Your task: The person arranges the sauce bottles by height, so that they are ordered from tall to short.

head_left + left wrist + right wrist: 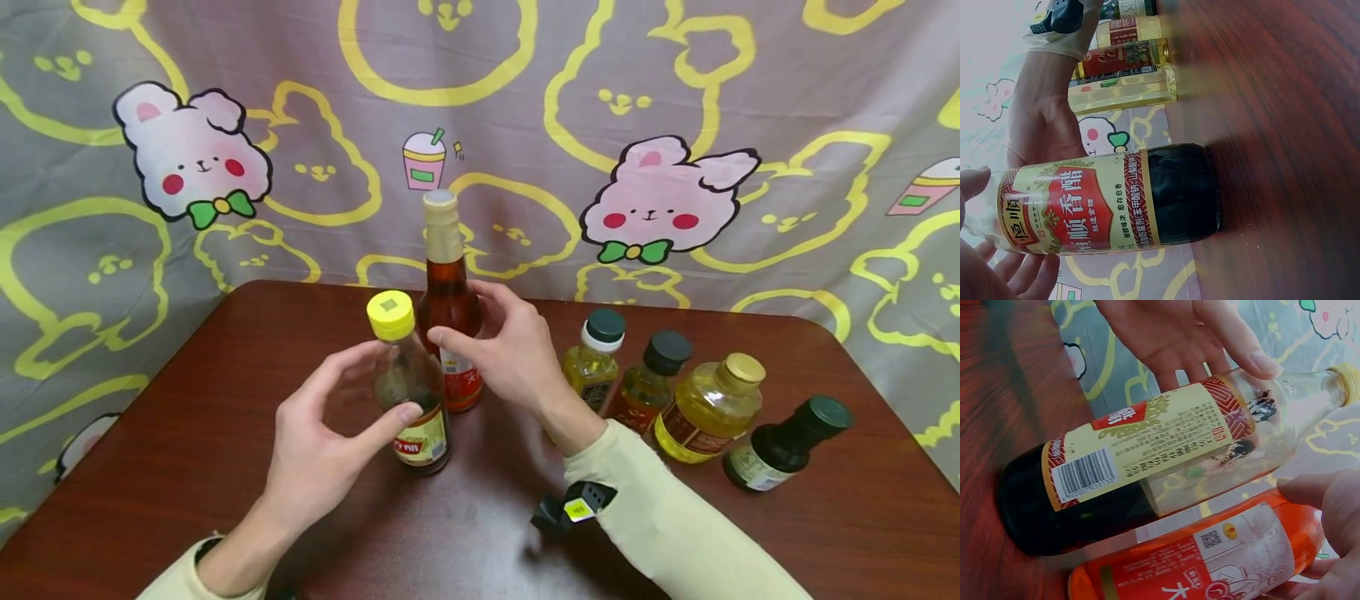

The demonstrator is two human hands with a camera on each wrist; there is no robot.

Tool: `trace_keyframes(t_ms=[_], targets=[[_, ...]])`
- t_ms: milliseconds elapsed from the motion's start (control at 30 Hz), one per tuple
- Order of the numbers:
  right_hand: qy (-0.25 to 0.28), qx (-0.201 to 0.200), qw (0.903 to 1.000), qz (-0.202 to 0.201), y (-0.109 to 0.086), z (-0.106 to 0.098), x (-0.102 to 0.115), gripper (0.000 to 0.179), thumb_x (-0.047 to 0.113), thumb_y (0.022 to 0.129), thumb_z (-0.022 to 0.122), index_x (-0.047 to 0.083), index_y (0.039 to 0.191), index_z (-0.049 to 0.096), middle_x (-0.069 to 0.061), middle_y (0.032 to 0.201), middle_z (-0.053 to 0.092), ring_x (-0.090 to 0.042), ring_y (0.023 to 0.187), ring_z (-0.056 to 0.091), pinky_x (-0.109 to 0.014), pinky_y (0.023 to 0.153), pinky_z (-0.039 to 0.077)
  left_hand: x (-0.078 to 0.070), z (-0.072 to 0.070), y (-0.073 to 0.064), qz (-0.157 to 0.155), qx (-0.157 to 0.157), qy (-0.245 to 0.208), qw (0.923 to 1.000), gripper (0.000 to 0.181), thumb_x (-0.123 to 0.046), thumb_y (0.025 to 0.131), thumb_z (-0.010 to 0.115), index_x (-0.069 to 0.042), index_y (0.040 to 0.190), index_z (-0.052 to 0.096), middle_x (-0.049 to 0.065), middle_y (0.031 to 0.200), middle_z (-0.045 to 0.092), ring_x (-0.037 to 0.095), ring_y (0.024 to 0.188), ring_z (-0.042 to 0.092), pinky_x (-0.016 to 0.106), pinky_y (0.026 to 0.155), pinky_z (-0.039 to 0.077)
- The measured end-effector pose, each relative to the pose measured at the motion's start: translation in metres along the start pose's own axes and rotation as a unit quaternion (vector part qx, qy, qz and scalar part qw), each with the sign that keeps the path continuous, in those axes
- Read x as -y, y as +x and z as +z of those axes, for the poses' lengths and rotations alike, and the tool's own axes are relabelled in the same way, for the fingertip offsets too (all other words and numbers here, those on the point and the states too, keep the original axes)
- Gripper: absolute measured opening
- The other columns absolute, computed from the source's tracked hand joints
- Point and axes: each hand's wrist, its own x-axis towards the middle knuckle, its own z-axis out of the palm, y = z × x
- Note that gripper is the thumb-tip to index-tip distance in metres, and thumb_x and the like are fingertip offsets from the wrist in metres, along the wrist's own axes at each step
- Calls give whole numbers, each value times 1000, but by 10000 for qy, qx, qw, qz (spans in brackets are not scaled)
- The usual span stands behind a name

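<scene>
A vinegar bottle (422,439) with a yellow cap stands upright on the table, dark liquid low inside it. My left hand (318,442) holds it around the shoulder, thumb in front and fingers behind. In the left wrist view the label of the vinegar bottle (1085,209) faces the camera. Just behind and to the right stands a taller bottle of red liquid (447,292) with a gold-wrapped neck. My right hand (513,350) grips its upper body, thumb on the near side; the right wrist view shows that thumb on the red-liquid bottle (1204,562).
Right of my right forearm stand a green-capped oil bottle (592,367), a black-capped oil bottle (652,379), a wide yellow oil bottle (708,412) and a dark green bottle (783,446). A patterned cloth (510,142) hangs behind the brown table (247,367).
</scene>
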Motion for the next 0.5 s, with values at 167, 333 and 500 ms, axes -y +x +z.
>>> trace_keyframes(t_ms=[167, 333, 500], targets=[[-128, 21, 9999, 39, 0, 3, -5, 73, 34, 84, 92, 18, 147, 60, -4, 125, 75, -23, 93, 65, -33, 78, 54, 1, 0, 0, 65, -7, 0, 10000, 63, -6, 78, 94, -21, 134, 70, -3, 127, 76, 3, 109, 71, 14, 87, 57], [-109, 116, 9998, 73, 0, 5, -8, 75, 35, 83, 93, 17, 148, 59, -3, 125, 74, -23, 93, 64, -33, 78, 54, 0, 0, 0, -50, 27, 45, 10000, 63, -8, 78, 94, -21, 135, 70, -3, 128, 76, 2, 109, 71, 14, 87, 57], [-144, 189, 9995, 223, 0, 7, -13, 77, 34, 84, 92, 17, 150, 57, -3, 131, 72, -23, 102, 64, -34, 82, 54, -1, 0, -1, -125, 24, 71, 9999, 62, -7, 78, 94, -21, 134, 70, -4, 127, 76, 2, 107, 71, 14, 87, 57]])
